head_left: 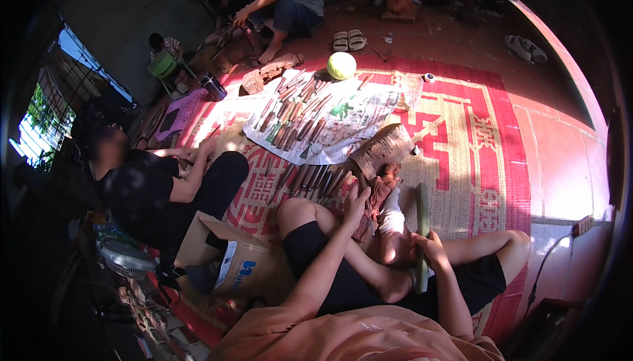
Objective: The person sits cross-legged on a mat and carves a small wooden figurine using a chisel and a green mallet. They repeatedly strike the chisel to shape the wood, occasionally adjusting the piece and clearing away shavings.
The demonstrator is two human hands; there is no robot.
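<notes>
I sit cross-legged on a patterned mat. My left hand (356, 204) is closed beside a reddish-brown wood carving (382, 191), around what looks like a chisel (361, 180); the fingers hide most of it. The carving rests near my feet, against a thick piece of log (382, 150). My right hand (432, 250) grips a long, flat greenish bar (422, 216), held upright above my lap and apart from the carving. A row of chisels (316, 180) lies on the mat left of the carving.
Many more carving tools (297, 112) cover a white sheet (349, 130) ahead, with a green ball-like thing (341, 65) behind it. A cardboard box (247, 262) stands at my left. Beside it a person (148, 176) in black sits working. Other people (290, 5) sit at the back.
</notes>
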